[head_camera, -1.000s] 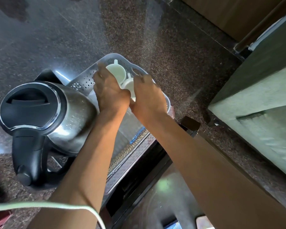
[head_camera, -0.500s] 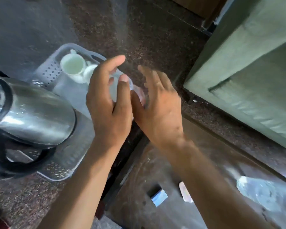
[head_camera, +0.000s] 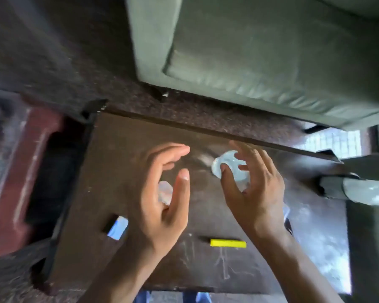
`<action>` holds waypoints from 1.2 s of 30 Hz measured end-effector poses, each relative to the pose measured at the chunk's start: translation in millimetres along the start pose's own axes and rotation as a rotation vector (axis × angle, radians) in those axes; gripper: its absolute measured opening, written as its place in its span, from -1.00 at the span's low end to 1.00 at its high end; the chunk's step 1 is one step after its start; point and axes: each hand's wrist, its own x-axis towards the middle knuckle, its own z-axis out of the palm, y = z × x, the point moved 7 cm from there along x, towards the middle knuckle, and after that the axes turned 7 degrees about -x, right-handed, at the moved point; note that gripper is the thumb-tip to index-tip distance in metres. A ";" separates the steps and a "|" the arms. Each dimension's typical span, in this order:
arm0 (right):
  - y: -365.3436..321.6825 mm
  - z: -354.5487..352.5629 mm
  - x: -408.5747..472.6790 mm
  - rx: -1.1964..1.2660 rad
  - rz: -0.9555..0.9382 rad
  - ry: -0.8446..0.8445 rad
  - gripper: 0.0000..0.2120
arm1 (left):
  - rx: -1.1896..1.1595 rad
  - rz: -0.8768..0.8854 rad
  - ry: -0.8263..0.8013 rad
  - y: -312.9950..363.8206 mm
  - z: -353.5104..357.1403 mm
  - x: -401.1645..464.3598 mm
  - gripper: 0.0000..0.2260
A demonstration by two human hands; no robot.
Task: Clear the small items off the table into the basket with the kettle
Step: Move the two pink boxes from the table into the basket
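- Swinging away from the basket and kettle, the view has turned since a second ago; both are out of sight now, and the dark worktop (head_camera: 140,259) fills the frame instead.
- A small dark block with a blue-white face (head_camera: 116,226) lies near the worktop's left edge, untouched.
- The left hand (head_camera: 162,204) hovers open, fingers (head_camera: 182,189) spread and holding nothing; a small clear glassy item (head_camera: 165,191) lies partly hidden just behind it.
- A yellow stick (head_camera: 228,243) lies between the two forearms, nearer the wearer.
- The right hand (head_camera: 254,189), half a second ago empty near the basket, now curls loosely around a crumpled clear plastic piece (head_camera: 230,165); whether it is gripped yet is too blurred to tell.
- Judging from this, one drop-off looks finished and the next pickup begins, with several small items still to clear.
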 end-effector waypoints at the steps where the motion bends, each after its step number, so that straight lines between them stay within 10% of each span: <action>1: 26.5 -7.6 -5.7 -0.019 0.042 0.002 -0.61 | -0.013 -0.018 -0.042 -0.3 22.2 -10.3 -0.67; 15: 269.1 23.8 -102.5 -0.400 0.251 -0.720 -0.11 | 0.062 -0.392 -0.519 -76.1 199.3 -128.4 -0.53; 28: 281.1 28.3 -96.7 -0.319 0.209 -0.580 -0.17 | 0.102 -0.570 -0.538 -105.5 219.4 -148.8 -0.44; 36: 226.5 -32.3 -66.9 0.188 0.161 -0.416 -0.24 | -0.216 -0.813 -0.434 -67.3 211.1 -110.1 -0.45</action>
